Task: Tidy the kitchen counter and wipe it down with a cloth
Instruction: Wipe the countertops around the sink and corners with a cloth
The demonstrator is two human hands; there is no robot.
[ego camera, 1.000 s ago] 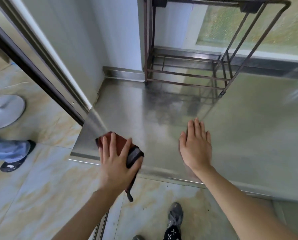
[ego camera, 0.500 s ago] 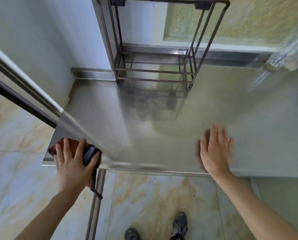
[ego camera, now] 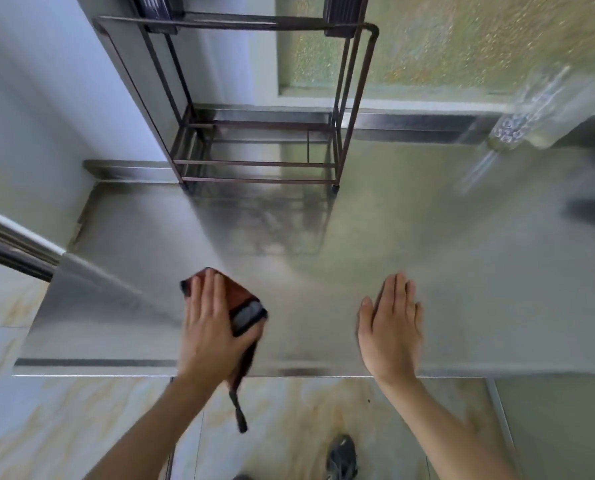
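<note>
My left hand (ego camera: 209, 332) presses flat on a folded red-brown and grey cloth (ego camera: 239, 303) that lies on the stainless steel counter (ego camera: 445, 271), close to its front edge. A dark strap of the cloth hangs down past that edge. My right hand (ego camera: 389, 327) rests palm down on the bare steel to the right of the cloth, fingers together, holding nothing.
A dark wire rack (ego camera: 254, 109) stands at the back of the counter against the wall. A clear glass container (ego camera: 528, 116) shows blurred at the back right. The counter's left end (ego camera: 57, 289) meets a door frame. Tiled floor and my shoe (ego camera: 341, 455) lie below.
My left hand has slid the cloth from the counter's front left corner rightward toward the middle. My right hand has stayed flat on the steel.
</note>
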